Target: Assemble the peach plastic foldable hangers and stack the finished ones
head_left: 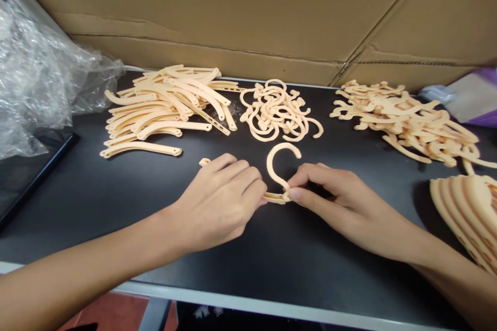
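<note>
My left hand [223, 201] is closed over a cream plastic hanger arm [274, 198], whose two ends stick out on either side of the fist. At the arm's right end stands a cream hanger hook [273, 163], its curve pointing up and opening to the right. The thumb and forefinger of my right hand [337, 196] pinch the hook's base where it meets the arm. Whether the two parts are locked together I cannot tell. Behind my hands lie a pile of loose hooks [275, 108] and, to its left, a pile of hanger arms [163, 101].
On the right are a heap of other cream hanger pieces [407, 119] and a row of stacked cream parts [462, 207]. Clear plastic wrap [46, 67] and a dark flat panel [39, 170] lie left. Cardboard [217, 10] walls off the back of the black table [128, 201].
</note>
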The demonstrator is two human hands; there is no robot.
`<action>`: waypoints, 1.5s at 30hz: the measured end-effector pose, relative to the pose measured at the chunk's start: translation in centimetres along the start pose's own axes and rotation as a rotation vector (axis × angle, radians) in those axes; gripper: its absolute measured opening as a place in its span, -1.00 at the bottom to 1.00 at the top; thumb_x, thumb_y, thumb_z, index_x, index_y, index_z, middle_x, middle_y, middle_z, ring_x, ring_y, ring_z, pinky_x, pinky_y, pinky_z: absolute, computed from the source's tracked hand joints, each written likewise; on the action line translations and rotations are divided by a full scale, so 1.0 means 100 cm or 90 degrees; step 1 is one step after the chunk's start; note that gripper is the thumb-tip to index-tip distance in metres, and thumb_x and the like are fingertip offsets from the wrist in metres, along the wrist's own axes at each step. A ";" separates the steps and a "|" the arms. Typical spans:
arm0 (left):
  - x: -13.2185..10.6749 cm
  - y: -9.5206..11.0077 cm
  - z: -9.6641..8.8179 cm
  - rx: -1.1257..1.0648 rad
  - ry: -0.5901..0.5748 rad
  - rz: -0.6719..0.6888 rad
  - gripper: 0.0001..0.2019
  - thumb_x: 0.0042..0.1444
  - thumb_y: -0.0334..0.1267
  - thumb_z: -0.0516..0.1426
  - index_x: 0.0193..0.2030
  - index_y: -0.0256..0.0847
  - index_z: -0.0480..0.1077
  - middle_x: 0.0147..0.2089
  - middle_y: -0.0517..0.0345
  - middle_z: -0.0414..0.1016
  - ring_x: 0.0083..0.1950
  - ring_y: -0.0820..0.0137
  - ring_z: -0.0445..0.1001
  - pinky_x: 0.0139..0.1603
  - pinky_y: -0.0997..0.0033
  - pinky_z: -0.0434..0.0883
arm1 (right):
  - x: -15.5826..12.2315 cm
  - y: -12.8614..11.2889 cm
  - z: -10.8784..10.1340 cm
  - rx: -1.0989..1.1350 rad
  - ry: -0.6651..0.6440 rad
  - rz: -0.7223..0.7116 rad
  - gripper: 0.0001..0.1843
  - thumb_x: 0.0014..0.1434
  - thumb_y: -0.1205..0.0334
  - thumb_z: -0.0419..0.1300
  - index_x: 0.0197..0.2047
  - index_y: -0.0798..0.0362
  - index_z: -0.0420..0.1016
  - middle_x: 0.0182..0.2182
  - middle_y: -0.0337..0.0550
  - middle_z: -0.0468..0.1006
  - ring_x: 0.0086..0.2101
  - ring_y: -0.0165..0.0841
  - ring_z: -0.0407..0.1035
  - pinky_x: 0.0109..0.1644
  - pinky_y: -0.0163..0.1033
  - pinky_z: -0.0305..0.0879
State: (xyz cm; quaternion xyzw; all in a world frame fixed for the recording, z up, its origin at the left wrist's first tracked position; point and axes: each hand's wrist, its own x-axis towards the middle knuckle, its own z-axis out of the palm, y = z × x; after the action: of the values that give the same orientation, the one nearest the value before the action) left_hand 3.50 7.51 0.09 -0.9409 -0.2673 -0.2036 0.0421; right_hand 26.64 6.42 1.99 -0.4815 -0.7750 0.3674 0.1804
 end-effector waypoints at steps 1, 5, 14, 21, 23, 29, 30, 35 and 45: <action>0.000 0.000 0.000 0.002 0.002 0.001 -0.78 0.35 -0.35 0.07 -0.33 -0.28 0.45 -0.34 0.10 0.51 -0.33 0.29 0.40 -0.23 0.23 0.28 | 0.000 0.000 0.001 -0.005 0.005 -0.008 -0.77 0.39 0.15 0.08 -0.31 -0.03 0.44 -0.42 -0.33 0.47 -0.40 -0.42 0.30 -0.25 -0.23 0.16; 0.001 0.000 0.002 -0.009 0.007 0.046 -0.77 0.36 -0.35 0.06 -0.33 -0.28 0.45 -0.36 0.12 0.51 -0.34 0.31 0.37 -0.23 0.22 0.26 | 0.000 -0.001 0.005 -0.035 0.007 -0.051 -0.77 0.38 0.25 0.05 -0.32 0.00 0.42 -0.38 -0.27 0.46 -0.34 -0.39 0.30 -0.21 -0.21 0.16; -0.001 0.001 0.003 -0.001 0.002 0.043 -0.77 0.36 -0.36 0.04 -0.33 -0.27 0.43 -0.37 0.13 0.49 -0.35 0.31 0.34 -0.21 0.20 0.23 | -0.001 -0.004 0.003 -0.033 -0.027 -0.032 -0.77 0.39 0.25 0.05 -0.32 0.01 0.42 -0.36 -0.27 0.44 -0.32 -0.39 0.29 -0.16 -0.18 0.14; -0.001 0.002 0.003 0.015 -0.004 0.041 -0.80 0.31 -0.39 0.06 -0.35 -0.26 0.42 -0.39 0.14 0.47 -0.36 0.30 0.31 -0.25 0.20 0.19 | 0.000 -0.006 -0.001 -0.033 -0.054 -0.001 -0.77 0.39 0.20 0.05 -0.32 -0.03 0.44 -0.37 -0.29 0.46 -0.32 -0.38 0.31 -0.14 -0.17 0.15; -0.001 0.002 0.002 0.021 -0.014 0.040 -0.82 0.29 -0.41 0.07 -0.35 -0.25 0.42 -0.39 0.14 0.46 -0.36 0.30 0.31 -0.27 0.19 0.18 | 0.000 -0.006 -0.001 -0.028 -0.057 0.008 -0.76 0.38 0.16 0.07 -0.32 -0.04 0.45 -0.37 -0.29 0.48 -0.31 -0.38 0.32 -0.14 -0.17 0.16; -0.001 0.001 0.000 0.029 -0.029 0.046 -0.86 0.22 -0.42 0.11 -0.37 -0.23 0.40 -0.39 0.15 0.45 -0.36 0.29 0.32 -0.28 0.20 0.18 | 0.001 -0.006 -0.002 -0.025 -0.043 0.008 -0.72 0.39 0.11 0.06 -0.34 -0.03 0.46 -0.40 -0.28 0.49 -0.34 -0.36 0.34 -0.18 -0.18 0.19; -0.001 0.002 0.000 0.029 -0.029 0.046 -0.87 0.22 -0.42 0.10 -0.37 -0.23 0.40 -0.39 0.15 0.45 -0.36 0.29 0.32 -0.28 0.19 0.18 | 0.001 -0.006 -0.002 -0.027 -0.041 0.005 -0.72 0.39 0.11 0.06 -0.34 -0.03 0.45 -0.40 -0.27 0.49 -0.35 -0.36 0.34 -0.18 -0.18 0.20; -0.001 0.002 0.003 0.031 -0.021 0.047 -0.85 0.22 -0.46 0.08 -0.36 -0.23 0.40 -0.38 0.13 0.46 -0.36 0.29 0.32 -0.30 0.19 0.18 | -0.001 -0.006 0.001 -0.054 -0.020 -0.018 -0.73 0.39 0.17 0.05 -0.35 -0.02 0.42 -0.40 -0.22 0.48 -0.36 -0.35 0.32 -0.22 -0.19 0.20; -0.002 0.002 0.003 0.034 0.012 0.069 -0.85 0.22 -0.47 0.10 -0.36 -0.25 0.42 -0.39 0.13 0.46 -0.36 0.29 0.31 -0.30 0.19 0.18 | -0.003 -0.005 0.001 -0.103 -0.037 -0.045 -0.77 0.39 0.25 0.04 -0.32 -0.01 0.41 -0.39 -0.26 0.45 -0.35 -0.37 0.29 -0.22 -0.20 0.17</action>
State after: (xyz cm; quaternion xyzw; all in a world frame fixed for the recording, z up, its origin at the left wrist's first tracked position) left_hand 3.58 7.29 -0.24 -0.9505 -0.2212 -0.2028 0.0808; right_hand 26.41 5.98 2.26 -0.4558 -0.8236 0.3110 0.1314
